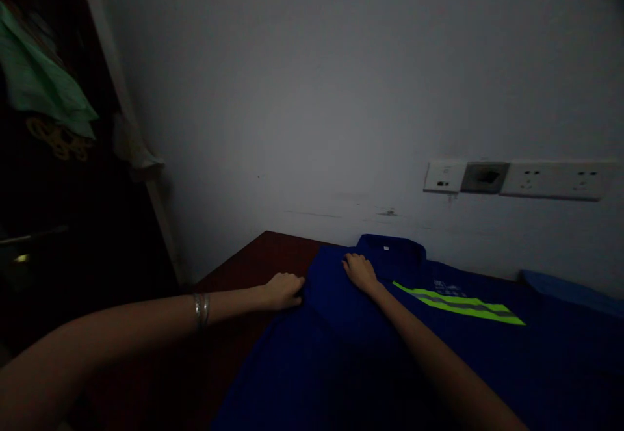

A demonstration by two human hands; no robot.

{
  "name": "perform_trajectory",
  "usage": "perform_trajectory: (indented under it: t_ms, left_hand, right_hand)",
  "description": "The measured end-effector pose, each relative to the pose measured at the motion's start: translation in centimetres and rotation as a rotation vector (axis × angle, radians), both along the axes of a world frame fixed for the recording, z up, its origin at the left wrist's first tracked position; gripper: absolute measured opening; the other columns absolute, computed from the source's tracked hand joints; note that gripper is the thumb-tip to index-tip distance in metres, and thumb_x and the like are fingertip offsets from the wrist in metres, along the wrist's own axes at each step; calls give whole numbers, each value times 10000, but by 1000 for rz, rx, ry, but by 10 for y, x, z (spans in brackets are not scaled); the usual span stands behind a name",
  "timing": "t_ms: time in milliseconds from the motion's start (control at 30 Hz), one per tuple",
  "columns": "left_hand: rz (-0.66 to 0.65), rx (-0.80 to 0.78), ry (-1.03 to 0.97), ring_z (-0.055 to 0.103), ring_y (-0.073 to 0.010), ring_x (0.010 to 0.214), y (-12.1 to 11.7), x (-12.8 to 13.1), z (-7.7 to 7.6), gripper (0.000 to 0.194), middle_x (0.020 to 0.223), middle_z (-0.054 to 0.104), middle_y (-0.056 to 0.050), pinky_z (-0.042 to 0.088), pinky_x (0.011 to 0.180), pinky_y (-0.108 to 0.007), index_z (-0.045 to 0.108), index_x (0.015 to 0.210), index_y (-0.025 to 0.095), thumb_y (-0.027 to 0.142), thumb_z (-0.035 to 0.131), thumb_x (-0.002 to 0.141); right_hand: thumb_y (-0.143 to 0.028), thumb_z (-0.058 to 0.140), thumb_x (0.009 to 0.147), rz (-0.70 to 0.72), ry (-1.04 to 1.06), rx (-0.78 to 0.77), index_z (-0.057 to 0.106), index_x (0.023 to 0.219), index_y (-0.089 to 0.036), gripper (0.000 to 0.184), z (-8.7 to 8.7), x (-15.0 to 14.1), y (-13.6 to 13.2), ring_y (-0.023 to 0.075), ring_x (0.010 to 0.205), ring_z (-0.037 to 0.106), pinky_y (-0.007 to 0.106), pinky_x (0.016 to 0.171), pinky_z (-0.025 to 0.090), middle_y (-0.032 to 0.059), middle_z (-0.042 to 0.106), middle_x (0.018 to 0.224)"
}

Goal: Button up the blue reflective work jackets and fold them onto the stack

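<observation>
A dark blue work shirt (341, 346) with a collar and a yellow-green reflective stripe (463, 306) lies spread on a dark red table (253, 259). At the shirt's left edge, near the shoulder, my left hand (285, 291) is closed on the cloth, its fingertips partly hidden. My right hand (361, 272) rests palm down on the shirt just left of the collar (397, 252), fingers slightly bent and apart. Two silvery bangles (201, 309) circle my left wrist. Much of the lower shirt is lost in shadow.
Behind the table stands a pale wall with a row of sockets (550, 181) above the shirt's right side. A lighter blue cloth (570, 290) lies at the far right against the wall. On the left, a green cloth (43, 73) hangs by a dark door (73, 223).
</observation>
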State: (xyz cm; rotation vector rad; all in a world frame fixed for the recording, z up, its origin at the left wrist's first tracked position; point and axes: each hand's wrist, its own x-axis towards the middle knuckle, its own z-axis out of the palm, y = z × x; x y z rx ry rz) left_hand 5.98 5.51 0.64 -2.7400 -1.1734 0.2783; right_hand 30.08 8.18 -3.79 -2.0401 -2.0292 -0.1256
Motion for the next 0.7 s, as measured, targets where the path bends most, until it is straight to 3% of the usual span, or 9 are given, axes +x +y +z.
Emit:
perform_trajectory:
  t_ms: [167, 433, 533, 700]
  left_hand:
    - [-60, 17, -130, 601, -220, 915, -1, -4, -5, 200, 1032, 600, -67, 486, 729, -313, 480, 983, 202, 225, 449, 786]
    - [-240, 98, 104, 611, -223, 791, 10, -35, -9, 218, 987, 576, -99, 479, 629, -318, 482, 1033, 211, 200, 394, 834]
    - [-280, 38, 121, 609, -227, 785, 12, -39, -9, 232, 959, 575, -104, 475, 637, -323, 504, 1036, 218, 211, 416, 822]
    - [-234, -143, 52, 595, -219, 825, 20, -33, 10, 271, 975, 578, -64, 473, 682, -314, 560, 980, 238, 208, 492, 720]
  right_hand:
    - [-272, 298, 928, -55, -33, 6, 533, 1092, -109, 330, -5, 3, 14, 230, 996, 539, 334, 795, 385, 168, 579, 1079]
    - [-140, 341, 891, -26, -89, 16, 557, 1065, -100, 280, -8, 10, 16, 235, 1016, 515, 335, 826, 362, 173, 574, 1067]
    - [-90, 359, 865, -9, -107, 29, 543, 1095, -99, 295, -7, 8, 11, 251, 1055, 485, 359, 857, 345, 186, 556, 1091]
    - [-176, 322, 899, 52, -120, 57, 521, 1148, -103, 327, 7, 4, -7, 273, 1098, 453, 400, 901, 329, 195, 522, 1153]
